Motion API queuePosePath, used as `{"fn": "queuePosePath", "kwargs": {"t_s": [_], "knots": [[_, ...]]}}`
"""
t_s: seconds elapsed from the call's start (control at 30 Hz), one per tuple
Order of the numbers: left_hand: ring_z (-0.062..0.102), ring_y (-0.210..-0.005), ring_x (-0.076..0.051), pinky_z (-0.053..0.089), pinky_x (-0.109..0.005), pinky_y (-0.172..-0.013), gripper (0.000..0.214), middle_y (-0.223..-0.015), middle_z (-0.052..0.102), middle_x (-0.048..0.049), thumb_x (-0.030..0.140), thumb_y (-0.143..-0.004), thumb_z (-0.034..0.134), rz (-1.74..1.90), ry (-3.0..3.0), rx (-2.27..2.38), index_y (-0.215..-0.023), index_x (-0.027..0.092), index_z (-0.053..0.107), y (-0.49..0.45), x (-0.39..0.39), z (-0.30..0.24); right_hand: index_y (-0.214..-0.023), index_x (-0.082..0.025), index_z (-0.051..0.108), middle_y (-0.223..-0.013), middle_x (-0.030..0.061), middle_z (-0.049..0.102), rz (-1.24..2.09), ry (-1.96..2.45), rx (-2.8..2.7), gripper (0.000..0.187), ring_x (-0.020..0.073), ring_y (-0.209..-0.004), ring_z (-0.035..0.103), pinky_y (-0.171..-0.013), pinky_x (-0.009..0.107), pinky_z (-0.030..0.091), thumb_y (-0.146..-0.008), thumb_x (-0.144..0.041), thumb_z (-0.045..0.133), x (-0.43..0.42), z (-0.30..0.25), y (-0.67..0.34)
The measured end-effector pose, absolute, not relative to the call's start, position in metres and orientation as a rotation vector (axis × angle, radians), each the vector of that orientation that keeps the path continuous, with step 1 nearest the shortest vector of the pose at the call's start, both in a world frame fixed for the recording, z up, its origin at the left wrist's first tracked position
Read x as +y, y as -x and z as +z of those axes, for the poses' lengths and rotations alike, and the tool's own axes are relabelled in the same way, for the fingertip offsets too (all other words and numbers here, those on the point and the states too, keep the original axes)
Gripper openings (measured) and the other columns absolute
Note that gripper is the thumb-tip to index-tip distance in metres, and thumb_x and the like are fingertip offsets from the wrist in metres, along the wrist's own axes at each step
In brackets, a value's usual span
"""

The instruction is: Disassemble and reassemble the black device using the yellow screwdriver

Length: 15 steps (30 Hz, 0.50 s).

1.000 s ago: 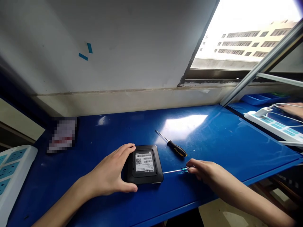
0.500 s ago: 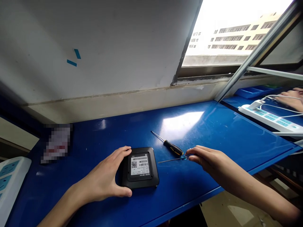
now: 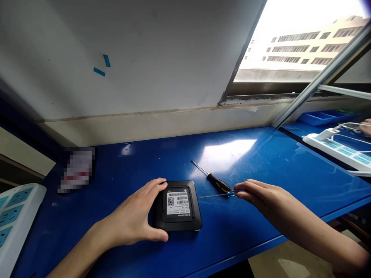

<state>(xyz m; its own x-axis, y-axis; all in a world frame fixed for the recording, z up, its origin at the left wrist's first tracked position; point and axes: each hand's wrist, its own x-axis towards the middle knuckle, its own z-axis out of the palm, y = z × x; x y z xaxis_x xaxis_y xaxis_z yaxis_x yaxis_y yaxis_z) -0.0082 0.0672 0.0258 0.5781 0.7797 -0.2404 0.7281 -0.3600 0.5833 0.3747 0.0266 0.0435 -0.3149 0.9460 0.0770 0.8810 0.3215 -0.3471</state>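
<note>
A flat, square black device point(image 3: 194, 210) lies on the blue table, its white label point(image 3: 177, 203) with a QR code and barcodes facing up. My left hand point(image 3: 136, 214) grips it along the left side, fingers at the far corner and thumb at the near one. Between the fingertips of my right hand point(image 3: 255, 193) is a thin screwdriver point(image 3: 231, 193) with a clear blue handle. Its shaft points left, the tip close to the device's right edge; I cannot tell whether they touch. Just behind it lies a second screwdriver point(image 3: 219, 182), black and yellow, partly hidden at the handle's end.
White power strips stand at the left point(image 3: 20, 220) and at the right point(image 3: 337, 148), the right one with a plug and cables. Beyond a metal frame point(image 3: 301, 102) sit a blue tray point(image 3: 319, 117) and another person's hand point(image 3: 366, 126). A blurred-out packet point(image 3: 77, 170) lies at the back left.
The whole view has shifted, so the table and things appear further right. My left hand keeps its grip on the device, and the right hand still holds the blue screwdriver beside it.
</note>
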Motion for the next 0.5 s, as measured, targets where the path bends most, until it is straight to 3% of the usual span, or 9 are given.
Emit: {"fn": "queuePosePath", "kwargs": {"t_s": [0.5], "knots": [[0.029,-0.151,-0.041,0.036,-0.059,-0.118,0.109,-0.169,0.026,-0.0109,0.062,-0.066,0.086,0.134,-2.139,1.179,-0.156,0.026,0.035,0.0091,0.0671,0.0253,-0.107,-0.026,0.069,-0.095,0.0054,0.074,0.274,1.605,-2.32,0.036,0.0207,-0.077,0.073,-0.063,0.034,0.055,-0.102,-0.054,0.046,0.0265,0.0493,-0.3697]]}}
